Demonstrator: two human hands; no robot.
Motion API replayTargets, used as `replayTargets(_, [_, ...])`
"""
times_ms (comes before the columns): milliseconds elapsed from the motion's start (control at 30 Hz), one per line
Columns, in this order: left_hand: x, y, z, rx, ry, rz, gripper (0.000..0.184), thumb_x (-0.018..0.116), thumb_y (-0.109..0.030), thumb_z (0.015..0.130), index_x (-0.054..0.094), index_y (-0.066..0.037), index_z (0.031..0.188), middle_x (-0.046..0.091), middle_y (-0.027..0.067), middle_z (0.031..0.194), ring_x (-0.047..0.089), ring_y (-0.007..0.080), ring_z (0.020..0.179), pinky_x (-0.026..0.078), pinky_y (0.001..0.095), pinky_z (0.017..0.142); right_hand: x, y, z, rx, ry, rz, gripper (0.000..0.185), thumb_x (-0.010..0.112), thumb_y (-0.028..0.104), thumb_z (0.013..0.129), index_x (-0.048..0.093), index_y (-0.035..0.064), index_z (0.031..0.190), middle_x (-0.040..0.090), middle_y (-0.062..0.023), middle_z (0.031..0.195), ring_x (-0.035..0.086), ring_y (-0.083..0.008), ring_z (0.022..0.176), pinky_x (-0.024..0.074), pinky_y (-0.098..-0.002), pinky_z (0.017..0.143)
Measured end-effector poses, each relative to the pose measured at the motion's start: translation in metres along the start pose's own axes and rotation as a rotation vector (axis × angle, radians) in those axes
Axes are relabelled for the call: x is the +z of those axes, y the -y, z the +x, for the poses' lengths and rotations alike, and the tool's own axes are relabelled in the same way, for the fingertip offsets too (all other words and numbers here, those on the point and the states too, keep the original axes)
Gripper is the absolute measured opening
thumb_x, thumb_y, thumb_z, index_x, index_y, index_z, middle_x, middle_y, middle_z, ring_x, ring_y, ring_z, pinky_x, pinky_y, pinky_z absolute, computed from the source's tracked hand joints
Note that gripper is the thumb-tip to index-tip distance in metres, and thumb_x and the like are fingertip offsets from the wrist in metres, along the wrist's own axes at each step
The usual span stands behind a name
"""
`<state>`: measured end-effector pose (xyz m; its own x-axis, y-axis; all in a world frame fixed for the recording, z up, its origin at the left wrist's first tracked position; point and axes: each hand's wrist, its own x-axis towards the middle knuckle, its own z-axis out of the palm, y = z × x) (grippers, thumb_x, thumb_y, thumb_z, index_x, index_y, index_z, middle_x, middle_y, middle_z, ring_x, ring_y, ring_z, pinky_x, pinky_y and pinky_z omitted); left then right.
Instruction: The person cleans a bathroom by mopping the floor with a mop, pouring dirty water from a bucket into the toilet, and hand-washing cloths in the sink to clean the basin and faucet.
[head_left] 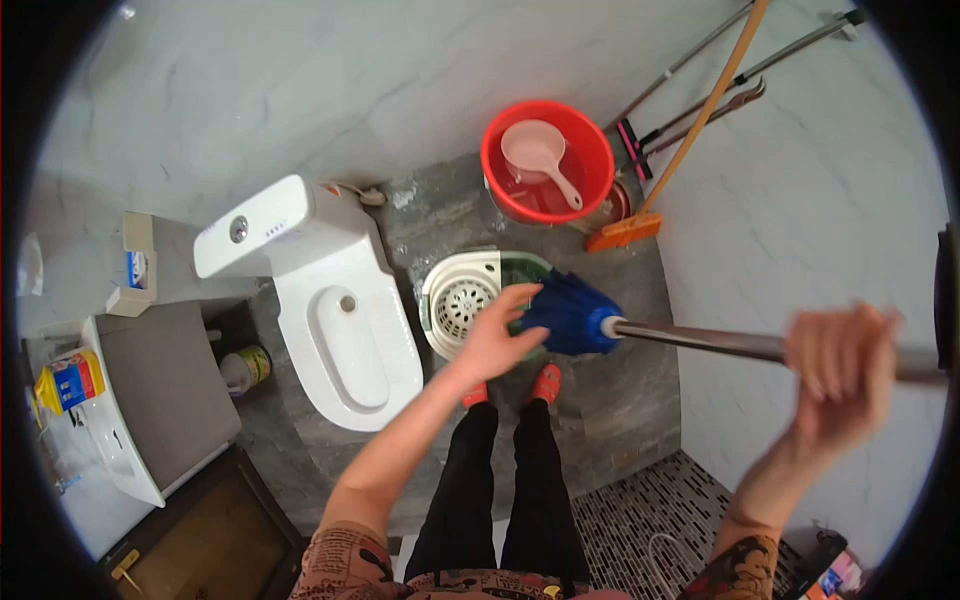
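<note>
A mop with a blue head (568, 314) and a metal handle (705, 341) is held up over the floor. My right hand (842, 370) is wrapped round the handle. At the edge of the blue strands is my left hand (505, 328), its fingers apart; whether they touch the strands I cannot tell. Beneath the hand and mop head stands a white and green mop bucket (437, 275), with a round holed spin basket (462, 308) on its left side. The mop head hides part of the bucket's green side.
A white squat toilet (400, 365) lies left of the bucket. Behind stands a red basin (493, 190) with a pink dipper (533, 148). An orange broom (625, 232) and other long handles lean at the right wall. A washbasin cabinet (165, 390) is far left.
</note>
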<state>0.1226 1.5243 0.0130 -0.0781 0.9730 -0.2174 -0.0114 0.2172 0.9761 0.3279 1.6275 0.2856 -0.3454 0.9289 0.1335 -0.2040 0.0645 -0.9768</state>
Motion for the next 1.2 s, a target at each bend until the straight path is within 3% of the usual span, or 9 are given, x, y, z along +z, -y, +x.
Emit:
replayTargets(133, [0.032, -0.087, 0.035, 0.357, -0.132, -0.078, 0.041, 0.067, -0.004, 0.075, 0.054, -0.003, 0.113, 0.063, 0.0085, 0.103, 0.06, 0.0194, 0.1, 0.047, 0.0331, 0.086, 0.032, -0.098, 0.035, 0.27, -0.005, 0.024, 0.02, 0.062, 0.021, 0.087, 0.059, 0.0023, 0.083, 0.05, 0.0022, 0.059, 0.045, -0.0056, 0.052, 0.0315, -0.0232, 0.045])
replayTargets(200, [0.025, -0.084, 0.055, 0.166, -0.162, -0.128, 0.031, 0.065, -0.003, 0.075, 0.057, -0.001, 0.105, 0.065, 0.0073, 0.093, 0.061, 0.0165, 0.09, 0.049, 0.0311, 0.078, 0.053, -0.151, 0.048, 0.388, 0.205, -0.182, 0.027, 0.065, 0.026, 0.084, 0.059, 0.0033, 0.071, 0.053, 0.0007, 0.06, 0.044, -0.004, 0.053, 0.0349, -0.024, 0.047])
replayTargets(367, [0.004, -0.03, 0.072, 0.058, -0.373, -0.183, 0.012, 0.062, -0.007, 0.082, 0.059, 0.003, 0.077, 0.062, 0.0074, 0.073, 0.058, 0.0115, 0.068, 0.047, 0.0274, 0.062, 0.032, -0.245, 0.052, -0.031, 0.348, -0.129, 0.041, 0.068, 0.023, 0.08, 0.057, -0.0005, 0.112, 0.06, -0.0105, 0.101, 0.056, -0.0145, 0.097, 0.0457, -0.0277, 0.083])
replayTargets(467, [-0.004, -0.001, 0.072, -0.02, -0.341, -0.173, 0.029, 0.065, -0.015, 0.084, 0.055, 0.001, 0.061, 0.056, 0.0047, 0.062, 0.05, 0.0109, 0.058, 0.038, 0.0261, 0.057, -0.028, -0.334, 0.042, 0.493, 0.056, 0.034, 0.033, 0.06, 0.016, 0.087, 0.055, 0.0023, 0.117, 0.057, -0.0053, 0.111, 0.052, -0.0153, 0.106, 0.0426, -0.0303, 0.089])
replayTargets(600, [0.002, 0.069, 0.034, -0.171, -0.455, -0.119, 0.019, 0.066, -0.009, 0.082, 0.056, -0.001, 0.069, 0.059, 0.0068, 0.07, 0.054, 0.0128, 0.069, 0.043, 0.0273, 0.07, -0.096, -0.484, 0.023, 0.83, -0.262, 0.131, 0.043, 0.059, 0.013, 0.086, 0.046, 0.0043, 0.126, 0.057, -0.0069, 0.113, 0.053, -0.018, 0.104, 0.0432, -0.0304, 0.088])
replayTargets(733, [0.004, 0.03, -0.004, 0.104, -0.678, -0.06, 0.008, 0.055, -0.005, 0.08, 0.053, 0.002, 0.077, 0.06, 0.0166, 0.08, 0.059, 0.0258, 0.081, 0.047, 0.0429, 0.087, -0.11, -0.557, 0.033, 0.89, -0.489, 0.376, 0.054, 0.062, 0.015, 0.081, 0.038, 0.006, 0.129, 0.052, -0.0105, 0.116, 0.05, -0.0184, 0.106, 0.0426, -0.0361, 0.088])
replayTargets(833, [-0.002, -0.024, -0.017, 0.397, -0.669, -0.253, 0.024, 0.048, -0.013, 0.086, 0.04, -0.007, 0.065, 0.041, 0.0052, 0.058, 0.043, 0.015, 0.057, 0.039, 0.0322, 0.055, -0.107, -0.594, 0.056, 0.763, -0.545, 0.603, 0.045, 0.06, 0.011, 0.08, 0.042, 0.0077, 0.121, 0.052, -0.0094, 0.112, 0.051, -0.0189, 0.104, 0.0427, -0.0414, 0.089])
replayTargets(900, [-0.001, -0.035, -0.019, 0.213, -0.732, -0.054, 0.034, 0.044, -0.014, 0.091, 0.03, -0.011, 0.06, 0.025, 0.0006, 0.05, 0.028, 0.01, 0.046, 0.029, 0.0275, 0.045, -0.104, -0.601, 0.058, 0.822, -0.584, 0.674, 0.038, 0.059, 0.008, 0.079, 0.043, 0.0089, 0.114, 0.053, -0.0078, 0.112, 0.051, -0.0191, 0.104, 0.0433, -0.0433, 0.088])
replayTargets(1200, [0.035, -0.01, -0.014, 0.248, -0.87, 0.035, 0.038, 0.035, -0.015, 0.097, 0.026, -0.011, 0.061, 0.023, -0.0005, 0.048, 0.023, 0.009, 0.041, 0.025, 0.0241, 0.04, -0.1, -0.591, 0.03, 0.742, -0.729, 1.038, 0.041, 0.046, -0.004, 0.067, 0.049, 0.0149, 0.103, 0.055, 0.0022, 0.093, 0.05, -0.0088, 0.083, 0.0403, -0.0367, 0.077])
